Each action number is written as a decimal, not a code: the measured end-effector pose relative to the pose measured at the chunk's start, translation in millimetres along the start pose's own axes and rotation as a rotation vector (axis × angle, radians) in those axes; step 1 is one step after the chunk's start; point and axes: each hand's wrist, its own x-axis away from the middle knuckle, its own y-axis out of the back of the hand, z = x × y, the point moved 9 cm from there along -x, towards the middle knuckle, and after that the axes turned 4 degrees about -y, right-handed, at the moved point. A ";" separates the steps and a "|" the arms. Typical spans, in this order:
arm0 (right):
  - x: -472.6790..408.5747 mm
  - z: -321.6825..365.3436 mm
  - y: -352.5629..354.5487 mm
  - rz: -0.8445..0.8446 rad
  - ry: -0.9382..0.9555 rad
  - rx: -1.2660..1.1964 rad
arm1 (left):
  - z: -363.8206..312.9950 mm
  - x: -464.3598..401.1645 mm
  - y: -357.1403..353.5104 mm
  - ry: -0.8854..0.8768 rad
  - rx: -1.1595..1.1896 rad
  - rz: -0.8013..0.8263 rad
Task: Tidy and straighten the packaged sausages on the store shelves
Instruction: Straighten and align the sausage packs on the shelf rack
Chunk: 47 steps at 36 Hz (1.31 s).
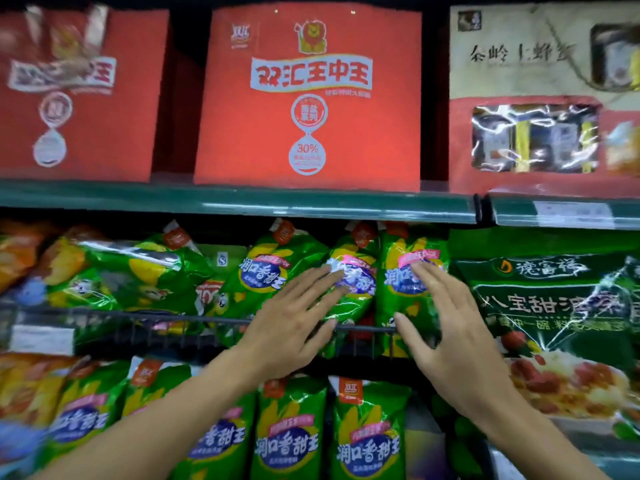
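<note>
Green sausage bags fill the middle shelf behind a black wire rail (194, 320). My left hand (294, 320) lies flat, fingers straight, against the front of an upright green bag (356, 292). My right hand (446, 327) is spread, its fingertips on the neighbouring upright green bag (412, 268) to the right. One more green bag (270, 268) stands just left of my left hand. Further left, a green bag (131, 268) lies tipped on its side. A lower row of upright green bags (291, 434) shows beneath my arms.
Red gift boxes (308, 98) stand on the top shelf above a green shelf edge (242, 202). A beige and red box (540, 98) sits at the top right. Large dark green porridge packs (554, 306) fill the right side. Orange bags (17, 251) are at the far left.
</note>
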 end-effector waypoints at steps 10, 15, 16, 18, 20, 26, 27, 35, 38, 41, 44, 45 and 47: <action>-26.7 45.2 -43.5 0.236 -0.301 0.243 | 24.9 24.7 17.4 -0.141 -0.124 0.000; -30.7 48.1 -56.7 0.385 -0.477 0.467 | 37.8 30.2 18.0 -0.136 -0.101 -0.009; -33.3 47.6 -57.0 0.381 -0.498 0.468 | 38.3 30.5 17.3 -0.133 -0.102 -0.004; -37.9 46.2 -59.5 0.385 -0.534 0.449 | 39.5 30.4 15.5 -0.123 -0.104 0.001; -40.0 45.0 -62.4 0.388 -0.570 0.419 | 41.2 30.8 13.2 -0.106 -0.110 0.017; -30.5 42.6 -73.2 0.299 -0.615 0.382 | 41.1 32.1 9.1 -0.092 -0.114 0.029; -28.8 41.9 -73.8 0.265 -0.617 0.386 | 41.3 32.4 8.7 -0.092 -0.114 0.028; -23.2 29.8 -86.1 0.070 -0.608 0.067 | 41.3 32.2 11.0 -0.073 -0.115 -0.005; -25.9 37.6 -104.9 0.106 -0.552 -0.104 | 43.7 31.8 12.7 -0.040 -0.131 -0.013; -32.7 44.8 -110.3 0.141 -0.479 -0.045 | 47.3 32.5 12.8 -0.009 -0.146 -0.014; -33.4 43.8 -113.2 0.243 -0.440 0.066 | 47.9 32.1 13.1 -0.001 -0.146 -0.021; -32.1 42.8 -114.4 0.283 -0.425 0.105 | 48.0 31.8 13.3 0.001 -0.145 -0.026; -31.3 40.6 -116.3 0.344 -0.408 0.159 | 47.9 31.7 14.0 0.003 -0.143 -0.041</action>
